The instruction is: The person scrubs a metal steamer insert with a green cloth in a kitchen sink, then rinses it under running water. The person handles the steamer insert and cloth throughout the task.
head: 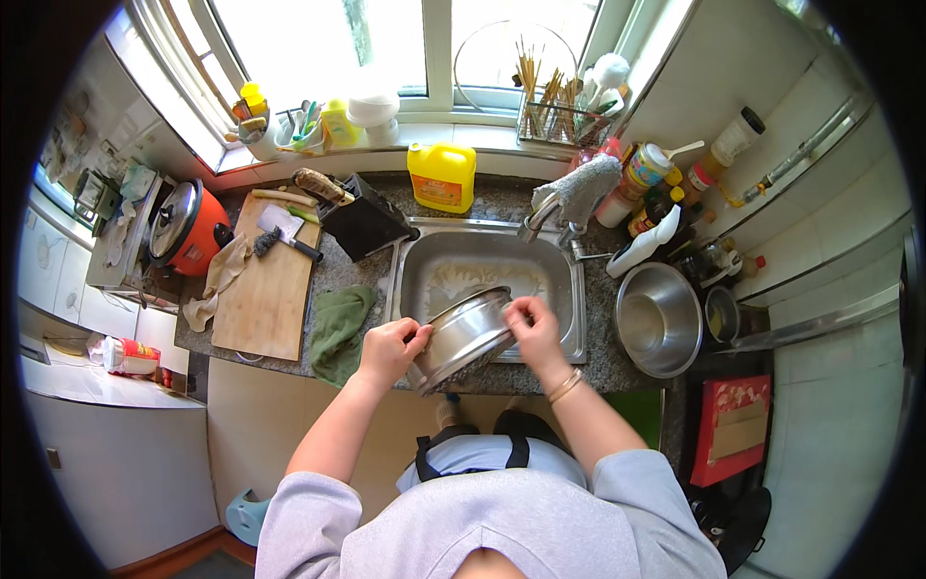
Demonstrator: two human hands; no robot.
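A shiny stainless steel pot (466, 340) is tilted on its side above the front edge of the metal sink (579, 318). My left hand (394, 347) grips its left side, thumb near the rim. My right hand (535, 333) grips its right side, where a dark part, perhaps a handle, shows between the fingers. A little water lies in the sink's bottom behind the pot. The chrome faucet (539, 217), with a grey cloth (579, 189) draped on it, stands at the sink's back right. The inside of the pot is mostly hidden.
Left of the sink are a green cloth (340, 333), a wooden cutting board (260, 318) with a cleaver (282, 226), a black knife block (365, 217) and a red rice cooker (189, 228). A yellow jug (441, 177) stands behind; a steel bowl (658, 318) and several bottles are right.
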